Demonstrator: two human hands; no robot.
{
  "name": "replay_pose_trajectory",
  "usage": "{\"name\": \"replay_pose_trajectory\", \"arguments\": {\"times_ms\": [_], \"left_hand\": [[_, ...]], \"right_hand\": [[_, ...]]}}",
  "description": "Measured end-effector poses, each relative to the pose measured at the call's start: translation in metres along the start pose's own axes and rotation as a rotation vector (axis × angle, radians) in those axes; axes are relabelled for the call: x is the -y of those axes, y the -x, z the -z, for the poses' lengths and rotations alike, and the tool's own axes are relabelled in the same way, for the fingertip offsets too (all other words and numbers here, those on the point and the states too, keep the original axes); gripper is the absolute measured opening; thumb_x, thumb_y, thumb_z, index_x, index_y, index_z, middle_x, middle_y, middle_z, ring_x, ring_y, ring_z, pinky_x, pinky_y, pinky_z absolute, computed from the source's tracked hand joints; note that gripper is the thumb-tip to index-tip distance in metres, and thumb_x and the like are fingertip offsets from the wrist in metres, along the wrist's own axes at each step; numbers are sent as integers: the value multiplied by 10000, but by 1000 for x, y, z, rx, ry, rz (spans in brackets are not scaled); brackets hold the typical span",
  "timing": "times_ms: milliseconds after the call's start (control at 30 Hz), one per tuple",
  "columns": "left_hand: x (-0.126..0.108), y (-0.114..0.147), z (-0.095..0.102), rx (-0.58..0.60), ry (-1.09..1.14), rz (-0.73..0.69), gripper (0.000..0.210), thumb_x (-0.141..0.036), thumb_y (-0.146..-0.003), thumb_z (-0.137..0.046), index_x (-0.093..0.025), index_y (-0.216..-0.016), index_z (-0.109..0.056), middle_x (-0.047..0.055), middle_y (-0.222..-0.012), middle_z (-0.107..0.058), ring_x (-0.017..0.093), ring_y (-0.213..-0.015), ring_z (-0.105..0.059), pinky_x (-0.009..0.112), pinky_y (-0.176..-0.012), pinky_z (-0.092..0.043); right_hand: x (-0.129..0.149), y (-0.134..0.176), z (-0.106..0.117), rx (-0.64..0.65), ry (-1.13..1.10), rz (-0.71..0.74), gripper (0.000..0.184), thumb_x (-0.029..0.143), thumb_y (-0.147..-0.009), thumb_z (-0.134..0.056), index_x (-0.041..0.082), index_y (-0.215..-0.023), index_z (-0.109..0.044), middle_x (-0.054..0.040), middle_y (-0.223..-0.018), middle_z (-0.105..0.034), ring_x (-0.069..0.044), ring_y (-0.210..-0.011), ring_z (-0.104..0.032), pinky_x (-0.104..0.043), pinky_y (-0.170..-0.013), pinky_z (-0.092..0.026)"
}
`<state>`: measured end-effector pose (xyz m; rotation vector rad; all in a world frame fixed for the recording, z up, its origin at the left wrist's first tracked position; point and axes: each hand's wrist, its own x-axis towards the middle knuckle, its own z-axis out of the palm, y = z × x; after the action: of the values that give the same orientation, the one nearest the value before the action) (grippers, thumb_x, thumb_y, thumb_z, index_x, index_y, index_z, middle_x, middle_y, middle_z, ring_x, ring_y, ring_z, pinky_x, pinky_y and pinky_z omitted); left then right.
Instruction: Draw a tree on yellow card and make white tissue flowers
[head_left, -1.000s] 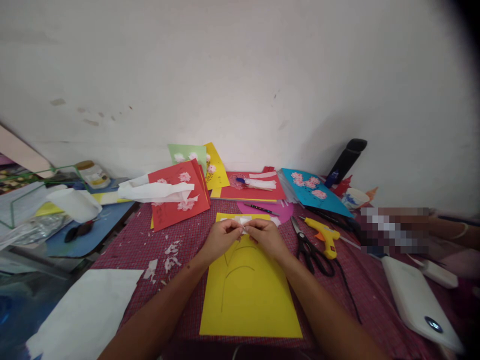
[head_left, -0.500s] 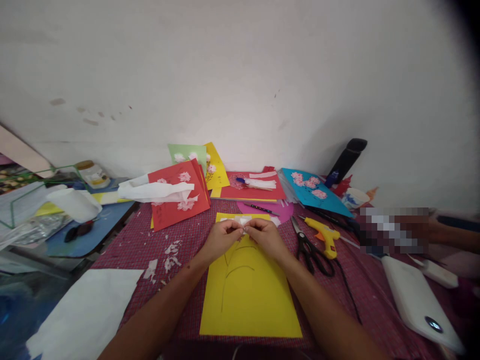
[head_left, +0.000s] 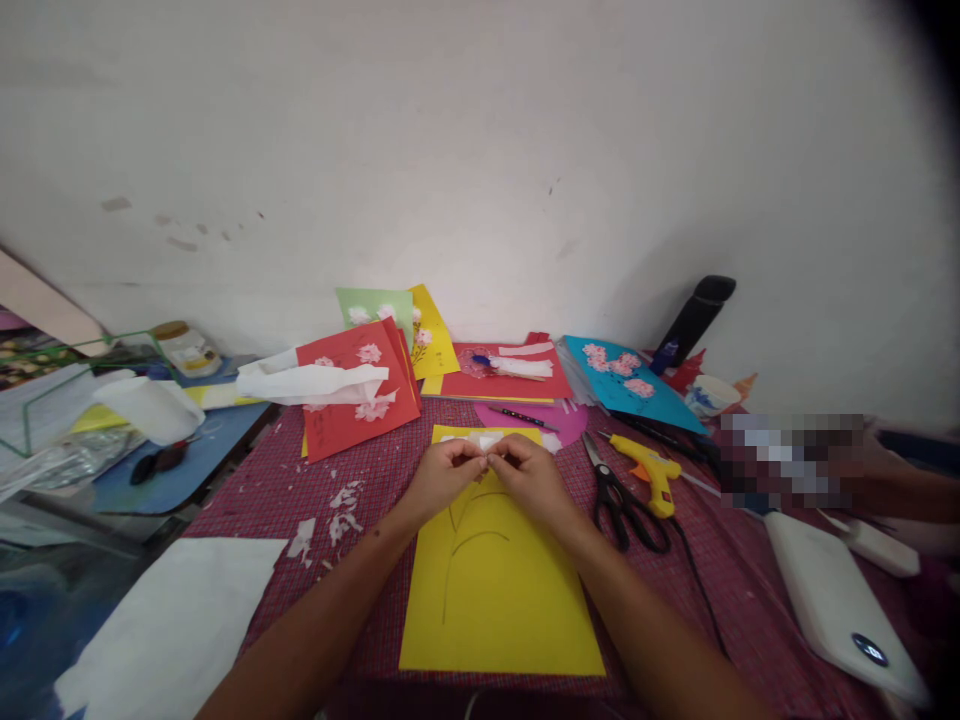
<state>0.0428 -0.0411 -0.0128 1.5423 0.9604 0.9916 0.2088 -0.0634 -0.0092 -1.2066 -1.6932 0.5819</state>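
Over the top end of a yellow sheet of card (head_left: 506, 600) my two hands meet, fingertips almost together. My left hand (head_left: 444, 478) is closed in a pinch on a small piece of white tissue paper (head_left: 486, 440). From the other side my right hand (head_left: 531, 478) pinches the same white piece; most of it is hidden by the fingers. Thin dark curved lines run across the card below the hands. More white scraps lie along the card's top edge. To the right lie black-handled scissors (head_left: 619, 500) and a yellow glue gun (head_left: 649, 468) with a black cord.
Red cards (head_left: 352, 425) with pink paper flowers and a long white paper strip lie back left. A blue card (head_left: 615, 375), a paper cup (head_left: 711, 396) and a white power bank (head_left: 832, 595) are on the right. White paper (head_left: 180, 610) lies front left. Another person's arm (head_left: 915, 485) reaches in.
My right hand's fingers have shifted slightly at the white tissue piece, while my left hand stays nearly still. The other person's arm at the right has moved a little.
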Motion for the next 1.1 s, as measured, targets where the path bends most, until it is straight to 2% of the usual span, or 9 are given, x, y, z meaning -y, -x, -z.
{"name": "replay_pose_trajectory", "arguments": {"times_ms": [200,767,1100], "left_hand": [[-2,0,0,-27,-33,-5,139,-275,-764,-642,-147,-712,-650,5,-683,-627,114,-644,-564,222,-623,-440],[2,0,0,-14,-6,1,161,-301,-775,-637,-148,-728,-657,12,-696,-635,121,-652,-577,231,-640,-452],[-7,1,0,-7,25,6,132,-273,-739,-660,-143,-723,-672,14,-673,-641,121,-640,-575,236,-640,-450]], "right_hand": [[2,1,0,-2,48,52,129,124,-806,-605,206,-722,-659,-11,-745,-632,-151,-700,-577,-249,-662,-426],[2,0,0,12,-12,17,128,150,-823,-597,205,-734,-670,-13,-749,-646,-152,-700,-588,-251,-660,-439],[3,0,0,6,2,21,105,160,-811,-609,207,-735,-665,-15,-743,-641,-153,-692,-585,-254,-653,-438]]}}
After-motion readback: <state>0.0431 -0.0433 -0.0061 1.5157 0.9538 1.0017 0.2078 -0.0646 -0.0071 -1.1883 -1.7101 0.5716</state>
